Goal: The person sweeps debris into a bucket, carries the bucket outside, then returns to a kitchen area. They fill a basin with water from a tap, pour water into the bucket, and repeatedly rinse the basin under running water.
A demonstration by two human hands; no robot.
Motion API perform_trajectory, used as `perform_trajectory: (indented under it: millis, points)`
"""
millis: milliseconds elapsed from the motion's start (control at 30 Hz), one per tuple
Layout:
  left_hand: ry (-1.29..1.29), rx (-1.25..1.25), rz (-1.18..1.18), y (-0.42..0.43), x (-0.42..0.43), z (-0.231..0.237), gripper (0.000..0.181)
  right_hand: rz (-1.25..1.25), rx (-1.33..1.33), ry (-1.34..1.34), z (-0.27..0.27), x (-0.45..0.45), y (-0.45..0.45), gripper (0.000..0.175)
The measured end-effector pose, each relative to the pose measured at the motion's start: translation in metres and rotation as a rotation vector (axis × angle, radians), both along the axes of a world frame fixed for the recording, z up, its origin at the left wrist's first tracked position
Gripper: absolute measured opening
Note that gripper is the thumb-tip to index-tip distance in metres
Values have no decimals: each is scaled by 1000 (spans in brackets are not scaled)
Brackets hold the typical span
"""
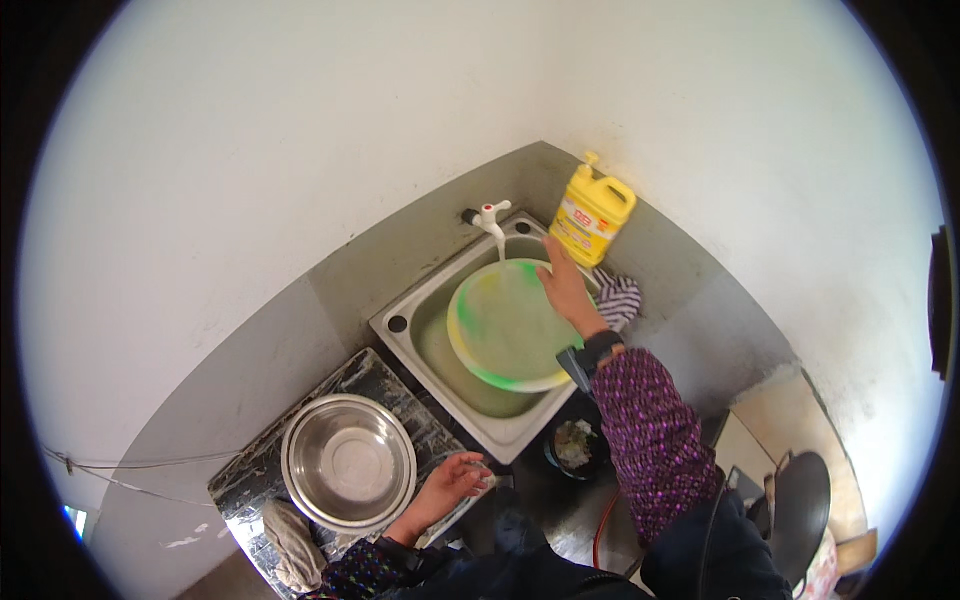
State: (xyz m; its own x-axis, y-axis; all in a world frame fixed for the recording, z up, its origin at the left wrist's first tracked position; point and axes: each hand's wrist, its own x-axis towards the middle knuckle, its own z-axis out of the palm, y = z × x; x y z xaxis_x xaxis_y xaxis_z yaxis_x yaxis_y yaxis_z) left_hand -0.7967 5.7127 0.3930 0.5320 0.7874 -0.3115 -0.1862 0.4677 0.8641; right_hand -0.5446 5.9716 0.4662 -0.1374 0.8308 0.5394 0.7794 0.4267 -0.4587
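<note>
A round green, yellow and white basin point(517, 330) sits in the stainless steel sink point(427, 375), with cloudy greenish water in it. More cloudy water lies in the sink around it. From the white tap point(491, 216) a stream runs down at the basin's far edge. My right hand point(564, 286) reaches over the basin's right side, thumb apart, fingers pointing at the yellow dish-soap jug point(592, 214) with a pump top. Whether those fingertips touch the jug is unclear. My left hand point(451, 484) hovers by the sink's near corner, loosely curled and holding nothing.
Nested stainless steel bowls point(352, 463) stand on the dark marbled counter point(367, 371) at left, beside a crumpled grey cloth point(291, 544). A striped cloth point(619, 300) hangs at the sink's right. A dark bin point(574, 448) holding scraps is below. A black wok point(802, 495) stands lower right.
</note>
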Motion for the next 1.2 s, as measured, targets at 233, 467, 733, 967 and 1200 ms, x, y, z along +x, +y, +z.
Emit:
perform_trajectory:
  millis: [233,467,733,967,1200]
  points:
    - [59,106,294,71,36,-36,35,21,51,-258,17,-46,124,34]
    - [637,128,592,179,79,-93,65,14,-7,-359,14,-55,123,31]
    - [447,-178,657,225,55,-117,66,61,-328,122,-34,41,92,34]
    - [906,67,393,263,38,-109,40,-224,-293,-306,-116,136,51,22]
    - [943,-4,214,273,45,-75,23,-340,-373,-312,-139,125,74,14]
